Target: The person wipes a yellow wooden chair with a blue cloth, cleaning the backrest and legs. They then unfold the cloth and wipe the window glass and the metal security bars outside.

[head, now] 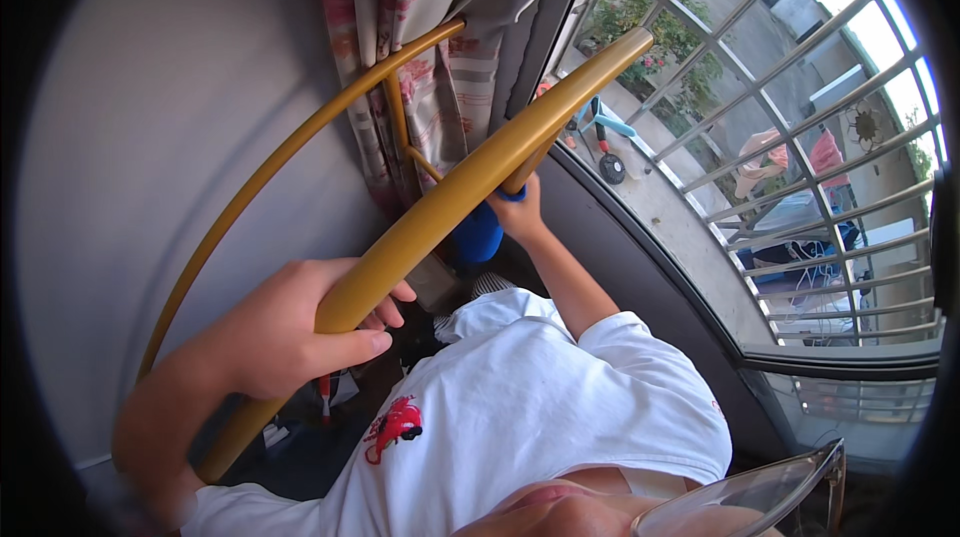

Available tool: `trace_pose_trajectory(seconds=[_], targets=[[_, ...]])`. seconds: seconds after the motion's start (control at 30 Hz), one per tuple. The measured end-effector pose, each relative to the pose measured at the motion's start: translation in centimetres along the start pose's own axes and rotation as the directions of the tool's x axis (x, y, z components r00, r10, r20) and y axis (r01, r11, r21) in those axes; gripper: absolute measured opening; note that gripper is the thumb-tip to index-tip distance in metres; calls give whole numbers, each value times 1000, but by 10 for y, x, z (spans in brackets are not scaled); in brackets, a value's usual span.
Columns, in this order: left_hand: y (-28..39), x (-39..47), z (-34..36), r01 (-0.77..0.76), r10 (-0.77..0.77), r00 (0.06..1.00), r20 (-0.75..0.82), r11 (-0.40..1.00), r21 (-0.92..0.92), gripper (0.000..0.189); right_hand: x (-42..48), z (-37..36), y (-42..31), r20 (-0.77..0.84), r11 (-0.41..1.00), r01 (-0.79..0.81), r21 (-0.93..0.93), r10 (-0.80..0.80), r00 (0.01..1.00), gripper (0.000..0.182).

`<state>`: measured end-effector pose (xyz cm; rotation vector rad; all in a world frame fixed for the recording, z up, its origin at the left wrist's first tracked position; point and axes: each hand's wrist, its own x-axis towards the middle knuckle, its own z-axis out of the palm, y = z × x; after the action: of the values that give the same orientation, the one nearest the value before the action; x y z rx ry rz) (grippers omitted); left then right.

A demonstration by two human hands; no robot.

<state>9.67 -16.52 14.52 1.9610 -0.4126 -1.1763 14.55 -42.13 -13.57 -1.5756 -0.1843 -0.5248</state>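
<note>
A gold-coloured metal tube frame stands before me. Its thick near rail slants from my left forearm up towards the window. My left hand is wrapped round this rail, thumb on the near side and fingers curling underneath. Lower down, my right hand closes about an upright of the frame at a blue collar; some of its fingers are hidden. Just beneath it is a blue object, its kind unclear. A thinner curved rail of the frame runs along the wall side.
A pale wall rises on the left. Floral curtains hang behind the frame. To the right is a window with metal bars. On its sill lie a tool with light-blue handles and a round black item.
</note>
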Motion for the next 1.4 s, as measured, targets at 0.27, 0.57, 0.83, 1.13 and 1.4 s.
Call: trace_pose_trajectory(seconds=[0.27,0.57,0.83,1.13,1.4], targets=[[1,1,-1,-10,10,1000,0,1000,10,41,-65,2,118,-28,935,-337,-109,336,941,28],[11,-4,2,-45,70,990,-122,979,197,46,44,-15,-89,99,967,-189,170,174,980,40],[6,-6,7,-83,127,975,-182,970,230,42,47,-16,-86,209,976,-53,212,8,978,32],[9,-15,24,-43,426,858,-287,615,787,38,-64,-7,94,92,941,-298,-161,315,945,30],[11,-18,37,144,505,811,-297,319,937,48,-110,-29,149,153,909,-255,-329,318,936,51]])
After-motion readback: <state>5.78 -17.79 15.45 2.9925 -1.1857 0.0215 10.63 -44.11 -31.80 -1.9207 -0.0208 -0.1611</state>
